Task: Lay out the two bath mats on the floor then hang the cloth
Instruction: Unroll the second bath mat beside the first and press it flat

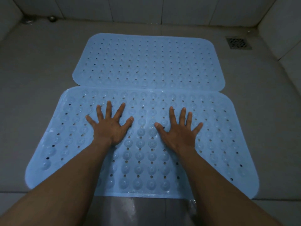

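Two light blue rubber bath mats with holes and suction cups lie flat on the grey floor. The far mat point(149, 62) lies further back. The near mat point(141, 160) touches its front edge and reaches close to me. My left hand point(110, 126) presses palm-down on the near mat, left of centre, fingers spread. On the same mat, right of centre, my right hand point(179, 129) lies flat with its fingers also spread. Neither hand holds anything. No cloth is in view.
A square floor drain grate point(238, 43) sits at the back right. A round metal fitting point(52, 18) is at the back left by the tiled wall point(146, 8). A raised ledge point(285, 46) runs along the right side. Wet dark floor shows below the near mat.
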`<action>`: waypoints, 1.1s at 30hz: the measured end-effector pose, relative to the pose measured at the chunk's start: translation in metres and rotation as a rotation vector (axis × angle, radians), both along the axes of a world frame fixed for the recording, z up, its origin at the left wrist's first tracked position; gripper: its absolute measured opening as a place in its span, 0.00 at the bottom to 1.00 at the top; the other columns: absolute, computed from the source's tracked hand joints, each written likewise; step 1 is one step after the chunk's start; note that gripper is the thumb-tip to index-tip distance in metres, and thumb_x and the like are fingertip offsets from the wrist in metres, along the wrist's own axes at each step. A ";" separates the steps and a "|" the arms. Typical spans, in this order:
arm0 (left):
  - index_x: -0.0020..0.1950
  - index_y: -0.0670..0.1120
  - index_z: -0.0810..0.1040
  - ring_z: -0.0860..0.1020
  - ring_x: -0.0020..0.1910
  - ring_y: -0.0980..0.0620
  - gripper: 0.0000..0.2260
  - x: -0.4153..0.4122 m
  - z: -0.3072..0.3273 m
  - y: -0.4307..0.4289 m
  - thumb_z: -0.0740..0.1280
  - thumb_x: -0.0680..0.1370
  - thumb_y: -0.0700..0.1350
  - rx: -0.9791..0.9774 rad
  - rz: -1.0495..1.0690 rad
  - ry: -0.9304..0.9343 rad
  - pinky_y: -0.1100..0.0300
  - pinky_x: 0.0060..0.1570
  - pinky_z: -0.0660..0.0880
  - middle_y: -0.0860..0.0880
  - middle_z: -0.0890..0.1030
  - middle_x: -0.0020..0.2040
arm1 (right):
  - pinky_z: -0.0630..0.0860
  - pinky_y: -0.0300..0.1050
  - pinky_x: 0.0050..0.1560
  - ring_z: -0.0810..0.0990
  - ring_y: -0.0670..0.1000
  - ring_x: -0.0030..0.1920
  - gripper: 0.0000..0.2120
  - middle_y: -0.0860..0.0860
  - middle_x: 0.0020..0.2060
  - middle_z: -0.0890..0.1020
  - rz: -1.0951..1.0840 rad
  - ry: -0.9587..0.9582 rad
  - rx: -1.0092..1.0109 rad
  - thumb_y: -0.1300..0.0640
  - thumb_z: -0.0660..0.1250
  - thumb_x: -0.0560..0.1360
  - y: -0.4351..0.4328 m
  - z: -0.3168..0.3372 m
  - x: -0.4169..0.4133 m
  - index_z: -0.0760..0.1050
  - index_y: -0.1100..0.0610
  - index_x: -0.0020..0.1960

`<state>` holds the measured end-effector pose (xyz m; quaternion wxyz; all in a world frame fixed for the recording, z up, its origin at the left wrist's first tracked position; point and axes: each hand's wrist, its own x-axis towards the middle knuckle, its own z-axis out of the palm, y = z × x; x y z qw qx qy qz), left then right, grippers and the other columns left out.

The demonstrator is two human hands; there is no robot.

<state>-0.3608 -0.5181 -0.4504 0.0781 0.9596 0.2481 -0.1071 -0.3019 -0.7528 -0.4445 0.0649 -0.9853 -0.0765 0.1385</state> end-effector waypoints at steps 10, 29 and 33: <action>0.79 0.59 0.52 0.39 0.80 0.43 0.34 0.034 0.013 -0.001 0.45 0.76 0.73 -0.040 -0.035 -0.132 0.30 0.71 0.36 0.48 0.44 0.82 | 0.35 0.72 0.72 0.37 0.56 0.79 0.41 0.53 0.81 0.43 0.116 -0.041 0.050 0.27 0.42 0.76 0.036 0.007 0.032 0.43 0.50 0.81; 0.79 0.65 0.47 0.44 0.80 0.45 0.34 0.041 0.003 0.018 0.45 0.75 0.74 -0.001 -0.003 -0.112 0.29 0.71 0.40 0.51 0.48 0.82 | 0.39 0.78 0.68 0.40 0.58 0.79 0.32 0.51 0.81 0.44 0.173 -0.042 -0.011 0.33 0.38 0.80 0.100 -0.001 0.061 0.39 0.43 0.80; 0.80 0.61 0.53 0.52 0.78 0.44 0.31 0.037 0.005 0.041 0.49 0.78 0.70 0.011 -0.008 -0.223 0.37 0.75 0.48 0.48 0.53 0.81 | 0.35 0.77 0.68 0.37 0.57 0.79 0.31 0.51 0.81 0.43 0.201 -0.084 0.008 0.36 0.39 0.81 0.109 -0.005 0.057 0.40 0.46 0.81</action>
